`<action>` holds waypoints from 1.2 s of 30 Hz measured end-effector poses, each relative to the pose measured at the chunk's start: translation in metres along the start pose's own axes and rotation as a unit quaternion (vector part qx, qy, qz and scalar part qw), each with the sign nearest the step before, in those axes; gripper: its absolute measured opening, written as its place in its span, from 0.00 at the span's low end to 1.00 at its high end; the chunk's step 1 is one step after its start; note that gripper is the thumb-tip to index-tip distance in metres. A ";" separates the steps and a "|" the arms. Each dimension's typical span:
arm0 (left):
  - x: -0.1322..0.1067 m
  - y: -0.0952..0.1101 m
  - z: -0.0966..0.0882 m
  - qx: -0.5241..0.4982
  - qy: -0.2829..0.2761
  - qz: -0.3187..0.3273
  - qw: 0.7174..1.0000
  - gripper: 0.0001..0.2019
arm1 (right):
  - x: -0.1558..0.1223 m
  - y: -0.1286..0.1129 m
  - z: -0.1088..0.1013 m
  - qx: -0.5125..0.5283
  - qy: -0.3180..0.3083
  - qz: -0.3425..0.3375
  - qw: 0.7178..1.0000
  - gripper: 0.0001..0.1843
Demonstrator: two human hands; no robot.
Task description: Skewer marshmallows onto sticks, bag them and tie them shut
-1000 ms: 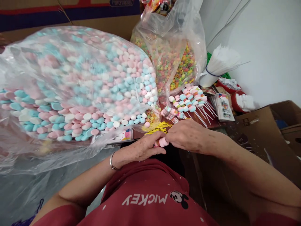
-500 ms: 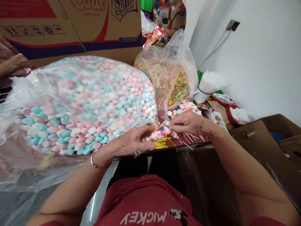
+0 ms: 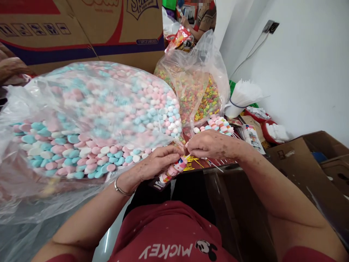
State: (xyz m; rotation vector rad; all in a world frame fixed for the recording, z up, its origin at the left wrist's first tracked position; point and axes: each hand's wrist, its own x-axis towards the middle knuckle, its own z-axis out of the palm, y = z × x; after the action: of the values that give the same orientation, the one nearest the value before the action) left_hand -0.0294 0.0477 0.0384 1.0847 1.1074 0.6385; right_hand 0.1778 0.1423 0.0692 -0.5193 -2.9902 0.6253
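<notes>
My left hand (image 3: pixel 156 163) is closed around a wrapped marshmallow skewer (image 3: pixel 171 171) in a printed clear sleeve that slants down to the left. My right hand (image 3: pixel 212 145) is pinched shut at the skewer's upper end, near a pile of yellow twist ties (image 3: pixel 192 164) on the table edge. Both hands sit just in front of a big clear bag of pink, blue and white marshmallows (image 3: pixel 89 120).
A clear bag of coloured cereal rings (image 3: pixel 199 91) stands behind. Finished marshmallow skewers (image 3: pixel 218 124) lie beyond my right hand, beside a bundle of white sticks (image 3: pixel 242 96), packs of printed sleeves (image 3: pixel 252 136) and red bowls (image 3: pixel 272 133). Cardboard boxes stand behind and at right. Another person sits far back.
The wrapped skewer has tilted down to the left and slid lower in my left hand. My right hand has shifted left to its upper end. The view rose from a second ago.
</notes>
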 end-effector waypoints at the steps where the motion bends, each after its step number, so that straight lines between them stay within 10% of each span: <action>1: -0.001 -0.002 0.000 0.009 0.008 0.005 1.000 0.16 | -0.001 0.001 -0.001 0.001 -0.004 -0.005 1.000 0.10; 9: 0.000 -0.026 0.014 0.256 0.144 0.137 0.946 0.08 | 0.009 0.002 0.009 0.012 -0.022 -0.038 0.999 0.10; 15: 0.001 -0.043 0.017 0.147 0.148 0.091 0.974 0.13 | 0.019 -0.007 0.019 0.027 -0.067 -0.037 0.997 0.10; 23: 0.004 -0.028 0.022 -0.003 0.251 0.108 0.962 0.19 | 0.004 -0.011 0.046 -0.043 0.334 0.037 0.941 0.22; 30: 0.003 -0.030 0.032 -0.009 0.249 0.137 0.959 0.20 | 0.000 -0.024 0.068 0.036 0.290 -0.008 0.956 0.21; 36: 0.004 -0.026 0.032 -0.010 0.244 0.126 0.961 0.15 | 0.002 -0.027 0.079 0.322 0.325 0.113 0.882 0.22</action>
State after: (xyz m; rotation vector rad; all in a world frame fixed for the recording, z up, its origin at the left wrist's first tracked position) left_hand -0.0007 0.0296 0.0143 1.0881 1.3878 1.1632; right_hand 0.1589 0.0898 0.0073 -0.8121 -1.9570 1.1235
